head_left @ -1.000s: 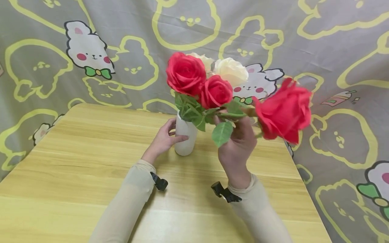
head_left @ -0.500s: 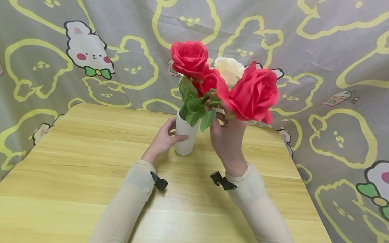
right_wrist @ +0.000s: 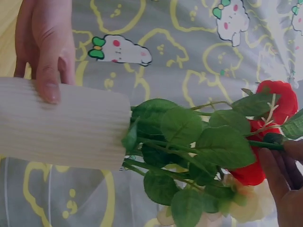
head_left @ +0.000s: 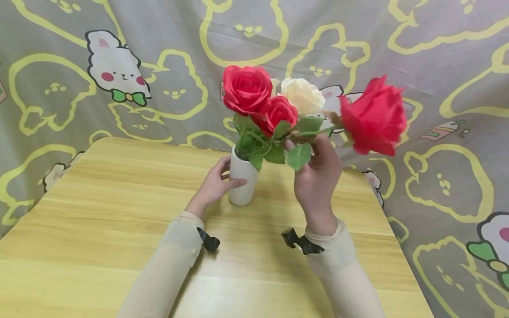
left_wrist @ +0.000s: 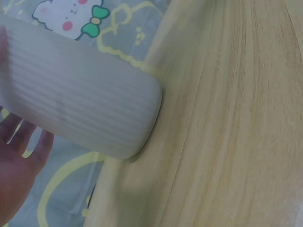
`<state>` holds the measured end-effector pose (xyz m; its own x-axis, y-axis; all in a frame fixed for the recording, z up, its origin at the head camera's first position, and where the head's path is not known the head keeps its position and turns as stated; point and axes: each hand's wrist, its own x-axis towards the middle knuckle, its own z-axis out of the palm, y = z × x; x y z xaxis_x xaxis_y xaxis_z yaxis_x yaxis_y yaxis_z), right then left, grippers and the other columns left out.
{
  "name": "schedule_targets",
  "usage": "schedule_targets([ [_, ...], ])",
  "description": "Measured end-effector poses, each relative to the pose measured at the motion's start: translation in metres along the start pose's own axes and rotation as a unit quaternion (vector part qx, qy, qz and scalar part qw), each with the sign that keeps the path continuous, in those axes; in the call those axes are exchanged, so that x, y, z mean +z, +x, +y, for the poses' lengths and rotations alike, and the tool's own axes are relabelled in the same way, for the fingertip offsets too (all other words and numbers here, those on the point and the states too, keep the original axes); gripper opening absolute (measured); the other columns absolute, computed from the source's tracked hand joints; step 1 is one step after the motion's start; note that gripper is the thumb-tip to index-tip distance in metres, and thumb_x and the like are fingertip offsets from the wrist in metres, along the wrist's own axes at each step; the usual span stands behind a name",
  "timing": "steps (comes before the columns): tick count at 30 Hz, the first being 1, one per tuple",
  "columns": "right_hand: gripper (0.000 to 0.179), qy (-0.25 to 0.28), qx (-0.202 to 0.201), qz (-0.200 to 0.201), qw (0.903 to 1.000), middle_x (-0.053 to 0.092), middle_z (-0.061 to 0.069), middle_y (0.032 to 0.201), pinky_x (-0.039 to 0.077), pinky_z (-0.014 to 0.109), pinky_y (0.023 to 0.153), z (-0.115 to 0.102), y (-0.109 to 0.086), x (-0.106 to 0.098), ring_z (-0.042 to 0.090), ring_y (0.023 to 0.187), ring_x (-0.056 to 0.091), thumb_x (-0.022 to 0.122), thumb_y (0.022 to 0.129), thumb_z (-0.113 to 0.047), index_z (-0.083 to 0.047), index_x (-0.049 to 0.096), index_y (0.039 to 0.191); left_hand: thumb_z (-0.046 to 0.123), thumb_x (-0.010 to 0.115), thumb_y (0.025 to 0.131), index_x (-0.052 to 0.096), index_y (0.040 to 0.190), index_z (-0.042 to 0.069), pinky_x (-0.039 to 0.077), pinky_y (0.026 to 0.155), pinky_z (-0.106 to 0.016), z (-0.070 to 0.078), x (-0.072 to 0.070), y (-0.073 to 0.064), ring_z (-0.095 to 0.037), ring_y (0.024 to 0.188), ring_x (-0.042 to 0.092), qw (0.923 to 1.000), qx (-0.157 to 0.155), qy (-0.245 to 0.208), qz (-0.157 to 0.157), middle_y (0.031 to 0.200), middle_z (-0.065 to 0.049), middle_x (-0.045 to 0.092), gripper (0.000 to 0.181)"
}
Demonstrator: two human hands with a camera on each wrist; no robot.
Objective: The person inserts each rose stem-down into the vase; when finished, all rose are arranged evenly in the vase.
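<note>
A white ribbed vase (head_left: pixel 245 194) stands upright on the wooden table. My left hand (head_left: pixel 214 182) holds its side, thumb across the front; the left wrist view shows the vase's base (left_wrist: pixel 128 113) on the tabletop. Two red roses (head_left: pixel 247 89) and a cream rose (head_left: pixel 303 96) rise above the vase among green leaves (right_wrist: pixel 182 125). Higher up, to the right, my right hand (head_left: pixel 318 181) pinches the green stem (right_wrist: pixel 267 145) of another red rose (head_left: pixel 374 117). That bloom leans out to the right, and its leaves overlap the bouquet in the head view.
Beyond the table (head_left: pixel 119 212) hangs a grey curtain (head_left: pixel 167 26) with yellow outlines and rabbit prints, close behind the flowers. Black wrist cameras (head_left: pixel 208 240) are strapped over both beige sleeves.
The right hand carried the red rose left toward the vase, then back out right, ending higher than at first. The bouquet's red blooms shifted up, then down. The left hand stays on the vase.
</note>
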<state>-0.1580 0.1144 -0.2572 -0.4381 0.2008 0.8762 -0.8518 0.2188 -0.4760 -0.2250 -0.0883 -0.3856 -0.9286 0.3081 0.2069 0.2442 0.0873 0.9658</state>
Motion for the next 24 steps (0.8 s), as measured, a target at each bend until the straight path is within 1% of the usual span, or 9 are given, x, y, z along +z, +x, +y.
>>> schedule_targets([
  [3, 0.018, 0.007, -0.026, 0.028, 0.9992, 0.069, 0.015, 0.092, 0.056, 0.033, 0.077, -0.007, 0.001, -0.003, 0.024, 0.085, 0.065, 0.07, 0.08, 0.011, 0.014, 0.063, 0.097, 0.008, 0.078, 0.084, 0.041, 0.145, 0.004, 0.039, 0.107, -0.044, 0.001, 0.001, 0.0, -0.03, 0.129, 0.045, 1.0, -0.002, 0.0, 0.002, 0.14, -0.016, 0.049, 0.071],
  [6, 0.018, 0.018, -0.034, 0.049, 0.9981, 0.069, 0.015, 0.09, 0.054, 0.033, 0.076, -0.014, 0.003, -0.005, 0.025, 0.084, 0.064, 0.071, 0.079, 0.01, 0.015, 0.064, 0.095, 0.008, 0.077, 0.085, 0.041, 0.145, 0.004, 0.039, 0.107, -0.043, 0.0, 0.001, -0.001, -0.03, 0.129, 0.045, 1.0, -0.005, -0.001, 0.003, 0.14, -0.016, 0.048, 0.071],
  [8, 0.017, 0.021, -0.033, 0.045, 0.9982, 0.068, 0.014, 0.088, 0.055, 0.033, 0.076, -0.016, 0.003, -0.006, 0.025, 0.082, 0.063, 0.07, 0.079, 0.012, 0.015, 0.064, 0.095, 0.007, 0.077, 0.085, 0.041, 0.145, 0.003, 0.039, 0.107, -0.044, -0.001, 0.001, -0.001, -0.031, 0.129, 0.044, 1.0, -0.005, -0.005, 0.003, 0.14, -0.016, 0.048, 0.071],
  [10, 0.018, 0.018, -0.029, 0.033, 0.9989, 0.068, 0.014, 0.09, 0.056, 0.033, 0.076, -0.014, 0.003, -0.006, 0.025, 0.082, 0.064, 0.069, 0.079, 0.015, 0.015, 0.063, 0.095, 0.009, 0.078, 0.084, 0.041, 0.146, 0.006, 0.038, 0.108, -0.044, -0.009, 0.001, 0.001, -0.03, 0.13, 0.044, 0.9999, -0.004, -0.01, 0.006, 0.14, -0.015, 0.048, 0.072],
  [14, 0.02, -0.007, -0.032, 0.004, 0.9994, 0.068, 0.013, 0.096, 0.059, 0.039, 0.079, -0.005, 0.003, -0.005, 0.026, 0.087, 0.066, 0.069, 0.081, 0.017, 0.013, 0.063, 0.1, 0.015, 0.08, 0.083, 0.042, 0.146, 0.012, 0.038, 0.108, -0.043, -0.028, 0.001, 0.009, -0.026, 0.129, 0.045, 0.9998, 0.009, -0.007, 0.013, 0.141, -0.008, 0.049, 0.073],
  [16, 0.02, -0.013, -0.022, -0.007, 0.9996, 0.067, 0.012, 0.097, 0.059, 0.039, 0.078, 0.001, 0.002, -0.003, 0.027, 0.089, 0.066, 0.068, 0.081, 0.017, 0.012, 0.063, 0.101, 0.018, 0.081, 0.083, 0.043, 0.145, 0.015, 0.039, 0.107, -0.042, -0.034, 0.001, 0.011, -0.024, 0.128, 0.046, 0.9997, 0.015, -0.003, 0.016, 0.14, -0.006, 0.049, 0.073],
  [20, 0.019, -0.023, 0.021, -0.039, 0.9988, 0.065, 0.013, 0.098, 0.059, 0.034, 0.076, 0.009, -0.002, 0.002, 0.025, 0.091, 0.065, 0.068, 0.083, 0.015, 0.011, 0.065, 0.102, 0.015, 0.081, 0.082, 0.044, 0.145, 0.013, 0.04, 0.106, -0.041, -0.034, 0.001, 0.011, -0.024, 0.128, 0.046, 0.9997, 0.014, -0.005, 0.017, 0.139, -0.007, 0.05, 0.073],
  [21, 0.019, -0.023, 0.035, -0.046, 0.998, 0.065, 0.013, 0.098, 0.059, 0.034, 0.076, 0.011, -0.003, 0.003, 0.025, 0.092, 0.066, 0.067, 0.084, 0.015, 0.011, 0.065, 0.102, 0.014, 0.081, 0.083, 0.043, 0.145, 0.012, 0.04, 0.107, -0.041, -0.033, 0.001, 0.01, -0.025, 0.128, 0.046, 0.9998, 0.012, -0.006, 0.016, 0.14, -0.008, 0.049, 0.073],
  [24, 0.018, -0.034, 0.075, -0.06, 0.9948, 0.066, 0.014, 0.099, 0.059, 0.032, 0.077, 0.018, -0.006, 0.004, 0.022, 0.092, 0.066, 0.067, 0.085, 0.014, 0.009, 0.066, 0.102, 0.01, 0.079, 0.083, 0.042, 0.145, 0.007, 0.039, 0.107, -0.042, -0.02, 0.001, 0.005, -0.029, 0.129, 0.045, 0.9999, 0.005, -0.01, 0.011, 0.141, -0.013, 0.048, 0.073],
])
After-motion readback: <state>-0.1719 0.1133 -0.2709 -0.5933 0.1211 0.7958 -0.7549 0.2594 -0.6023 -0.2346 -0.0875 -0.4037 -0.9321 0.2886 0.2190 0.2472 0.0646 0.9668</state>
